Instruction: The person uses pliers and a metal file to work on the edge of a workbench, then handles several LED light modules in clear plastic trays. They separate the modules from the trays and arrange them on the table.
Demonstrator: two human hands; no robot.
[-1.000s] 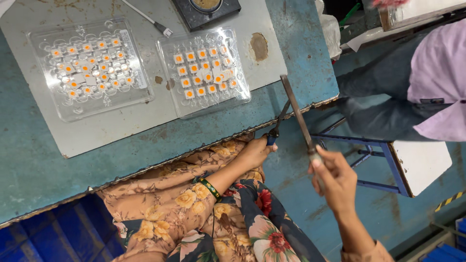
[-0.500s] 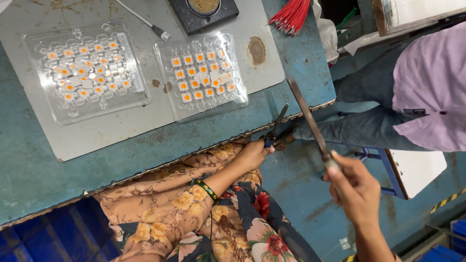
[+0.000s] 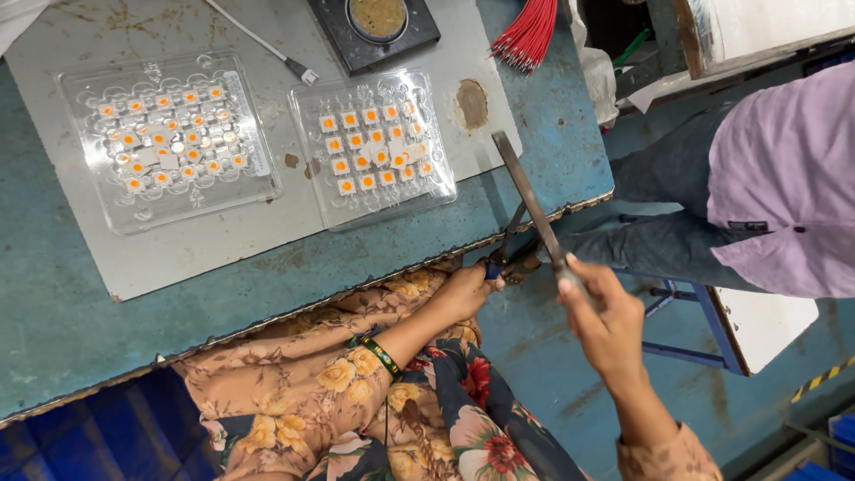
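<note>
Centre-right of frame: right hand [image 3: 610, 325] grips flat metal file [image 3: 527, 198] angled over blue table [image 3: 53, 303] edge; left hand [image 3: 468, 289] holds small pliers [image 3: 506, 258] just below it. Two clear LED trays [image 3: 169, 138] upper left.

My worn teal workbench [image 3: 53, 303] carries a grey metal sheet [image 3: 267, 240]; beneath me lie blue-grey floor [image 3: 552, 356] and a blue-framed stool [image 3: 712, 330].

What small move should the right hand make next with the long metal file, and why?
Probably draw the file back along its length, kept flat. The right hand grips its near end, and its blade crosses the table edge, right beside the pliers that the left hand holds there.
</note>
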